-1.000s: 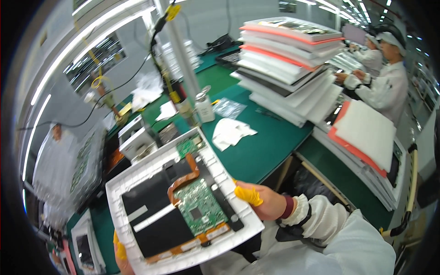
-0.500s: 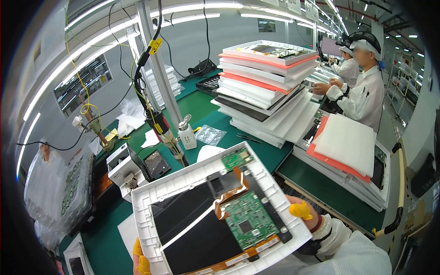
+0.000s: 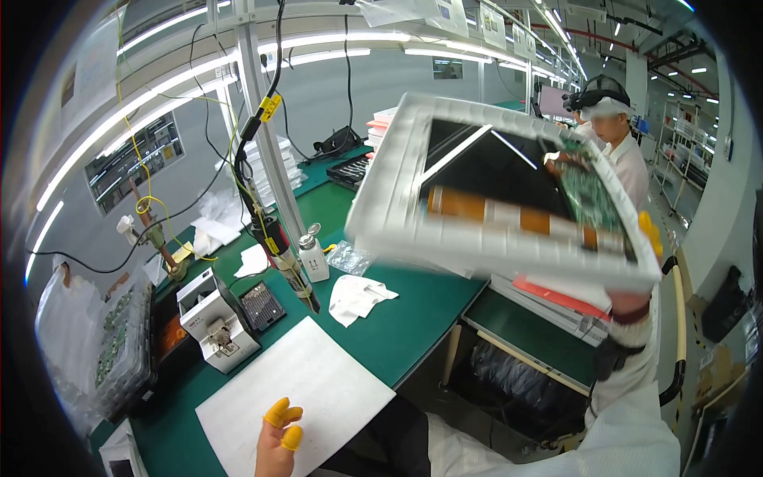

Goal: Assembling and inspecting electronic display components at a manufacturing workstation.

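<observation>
My right hand (image 3: 632,304) grips the right end of a white plastic display housing (image 3: 389,215), raised over the right side of the bench and blurred by motion. Set in the housing are a black panel (image 3: 497,171), a green circuit board (image 3: 590,191) and an orange flat strip (image 3: 469,205). A yellow finger cot shows past its right edge; the other fingers are hidden behind it. My left hand (image 3: 278,441), with yellow cots on its fingertips, is empty, thumb and fingers apart, above a white foam sheet (image 3: 318,374) on the green bench.
A white dispenser bottle (image 3: 313,258), a white cloth (image 3: 358,298) and a hanging electric screwdriver (image 3: 290,274) stand ahead. To the left are a white boxy device (image 3: 214,322) and a tray of circuit boards (image 3: 119,342). Stacked housings (image 3: 548,306) and a co-worker (image 3: 624,159) are at right.
The housing has left the near bench and swung up and right in my right hand. My left hand has let go of it. The foam sheet is now uncovered.
</observation>
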Demonstrator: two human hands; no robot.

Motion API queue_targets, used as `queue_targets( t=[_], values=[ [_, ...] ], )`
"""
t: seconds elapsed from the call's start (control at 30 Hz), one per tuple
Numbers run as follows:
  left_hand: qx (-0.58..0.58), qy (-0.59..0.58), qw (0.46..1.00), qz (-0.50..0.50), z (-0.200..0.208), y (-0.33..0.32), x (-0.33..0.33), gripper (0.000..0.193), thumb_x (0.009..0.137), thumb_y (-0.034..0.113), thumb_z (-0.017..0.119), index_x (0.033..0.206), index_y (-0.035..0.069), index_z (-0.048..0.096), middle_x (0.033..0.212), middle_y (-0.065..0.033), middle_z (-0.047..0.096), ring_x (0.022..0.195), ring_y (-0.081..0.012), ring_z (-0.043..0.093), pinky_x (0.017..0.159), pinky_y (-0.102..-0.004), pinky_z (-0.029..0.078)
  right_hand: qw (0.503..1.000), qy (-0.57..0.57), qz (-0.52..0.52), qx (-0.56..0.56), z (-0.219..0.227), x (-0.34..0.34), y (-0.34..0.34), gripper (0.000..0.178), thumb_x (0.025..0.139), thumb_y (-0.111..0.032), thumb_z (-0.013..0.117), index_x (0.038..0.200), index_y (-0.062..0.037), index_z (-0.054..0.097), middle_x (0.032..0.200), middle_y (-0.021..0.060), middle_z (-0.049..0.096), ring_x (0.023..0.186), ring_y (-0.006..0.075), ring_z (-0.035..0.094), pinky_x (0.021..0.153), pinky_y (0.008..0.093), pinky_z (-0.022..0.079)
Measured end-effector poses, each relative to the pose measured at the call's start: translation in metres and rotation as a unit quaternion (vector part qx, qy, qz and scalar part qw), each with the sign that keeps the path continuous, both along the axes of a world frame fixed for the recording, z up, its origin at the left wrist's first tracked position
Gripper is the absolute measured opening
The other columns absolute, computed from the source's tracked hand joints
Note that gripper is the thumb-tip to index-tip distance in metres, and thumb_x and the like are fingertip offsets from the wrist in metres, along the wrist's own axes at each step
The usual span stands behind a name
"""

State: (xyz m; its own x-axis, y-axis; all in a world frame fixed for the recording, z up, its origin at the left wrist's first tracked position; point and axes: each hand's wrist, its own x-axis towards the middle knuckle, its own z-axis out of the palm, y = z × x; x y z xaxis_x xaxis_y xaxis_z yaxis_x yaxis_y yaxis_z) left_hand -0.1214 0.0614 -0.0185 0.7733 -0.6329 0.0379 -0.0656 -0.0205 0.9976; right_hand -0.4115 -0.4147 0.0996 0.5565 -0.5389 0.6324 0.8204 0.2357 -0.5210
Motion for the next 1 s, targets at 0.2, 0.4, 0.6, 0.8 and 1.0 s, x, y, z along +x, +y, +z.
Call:
queue_targets(
  t=[0.2,0.4,0.6,0.8,1.0],
  values=[
    [0.370,-0.411,0.826,-0.111,-0.003,-0.001,-0.011,0.087,0.070,0.032,0.073,0.137,0.005,0.024,0.139,-0.0204,0.025,0.128,-0.0368,0.024,0.103,-0.0499,0.021,0.999,-0.049,0.016,-0.004,0.084,0.085,-0.046,0.032,0.088,-0.023,0.050,0.113,-0.0038,0.051,0.107,0.0120,0.058,0.095,0.0259,0.059,0.088,0.0386,0.047],
    [0.340,-0.426,0.833,-0.095,-0.012,0.002,-0.002,0.089,0.061,0.027,0.077,0.133,0.003,0.031,0.137,-0.0200,0.029,0.127,-0.0386,0.024,0.102,-0.0505,0.020,0.988,0.064,-0.133,0.042,0.138,0.183,-0.109,0.026,0.088,-0.026,0.049,0.104,-0.0048,0.049,0.092,0.0100,0.059,0.092,0.0257,0.060,0.072,0.0394,0.057],
    [0.325,-0.444,0.833,-0.061,-0.010,-0.002,-0.005,0.079,0.059,0.022,0.078,0.125,0.000,0.042,0.132,-0.0194,0.038,0.124,-0.0374,0.031,0.101,-0.0481,0.024,0.975,0.113,-0.192,0.027,0.139,0.242,-0.108,0.034,0.094,-0.026,0.032,0.118,-0.0027,0.037,0.111,0.0178,0.051,0.098,0.0306,0.057,0.076,0.0425,0.056],
    [0.321,-0.446,0.834,-0.055,-0.010,-0.003,-0.006,0.077,0.058,0.021,0.078,0.125,0.001,0.044,0.131,-0.0193,0.039,0.124,-0.0369,0.032,0.101,-0.0484,0.024,0.977,0.137,-0.164,0.016,0.143,0.265,-0.113,0.035,0.093,-0.022,0.037,0.116,0.0029,0.032,0.108,0.0208,0.047,0.098,0.0329,0.056,0.077,0.0411,0.057],
    [0.334,-0.425,0.839,-0.060,-0.009,-0.006,-0.004,0.076,0.059,0.021,0.078,0.124,0.002,0.045,0.132,-0.0187,0.039,0.125,-0.0364,0.031,0.102,-0.0489,0.023,0.974,0.167,-0.152,0.003,0.144,0.265,-0.112,0.036,0.094,-0.024,0.034,0.117,0.0034,0.031,0.112,0.0212,0.046,0.102,0.0329,0.054,0.083,0.0416,0.055]
  ],
)
